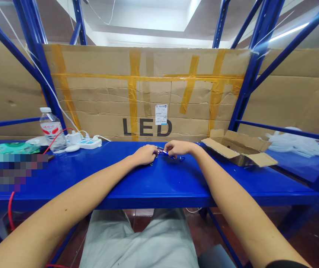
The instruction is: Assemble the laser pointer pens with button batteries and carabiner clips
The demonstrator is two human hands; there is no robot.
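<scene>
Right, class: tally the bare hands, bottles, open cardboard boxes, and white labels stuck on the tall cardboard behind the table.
Bare hands: 2 (left hand, right hand)
Bottle: 1
Open cardboard box: 1
White label on the tall cardboard: 1
Total: 5

Tabletop: smooth blue painted metal, glossy. Rack upright: same paint, shiny. LED panel: matt cardboard, creased; tape glossy. Open carton: dull cardboard. Bottle: clear shiny plastic. Power strip: smooth white plastic. Trousers: matt cloth. Blue strands: shiny, material unclear
</scene>
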